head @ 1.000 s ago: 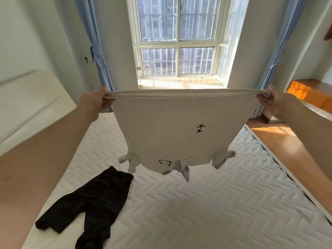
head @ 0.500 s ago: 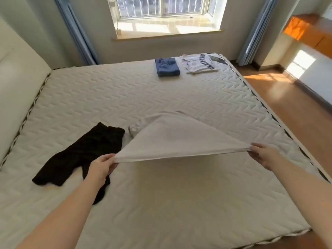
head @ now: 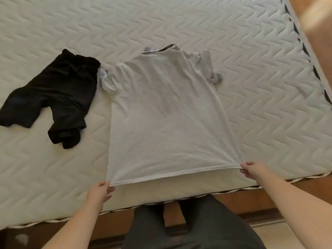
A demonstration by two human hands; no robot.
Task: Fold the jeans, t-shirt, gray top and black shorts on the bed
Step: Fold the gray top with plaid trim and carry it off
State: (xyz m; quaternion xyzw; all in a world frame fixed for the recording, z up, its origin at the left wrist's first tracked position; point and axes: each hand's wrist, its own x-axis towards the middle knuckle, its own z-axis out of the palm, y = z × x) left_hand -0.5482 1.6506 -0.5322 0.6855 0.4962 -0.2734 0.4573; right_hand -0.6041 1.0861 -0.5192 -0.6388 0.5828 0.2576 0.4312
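We begin at the grip: our left hand (head: 99, 192) pinches the left corner of the hem, fingers curled onto the cloth, and our right hand (head: 251, 169) pinches the right corner the same way. Neither hand has room to spare; both are closed on fabric alone. Between them the hem runs taut and lifted a little off the mattress, with a strip of shadow beneath it, which we read as tension held on purpose so the body of the garment lies flat without creases.

The gray top (head: 165, 112) stretches away from us across the bed (head: 251, 51), neckline at the far end, hem just inside the near edge. Its two short sleeves are bunched and crumpled at the shoulders, so we judge they will need spreading or tucking in before any fold goes cleanly. Laying it lengthwise toward us keeps both corners within easy reach and leaves bare mattress on the right for turning the sides in.

The black shorts (head: 52, 97) lie rumpled to the left, their waistband touching or just beside the top's left sleeve; we cannot tell which. They appear unfolded. The jeans and t-shirt are out of this view.

We stand at the foot of the bed, dark trousers (head: 194, 227) visible below.
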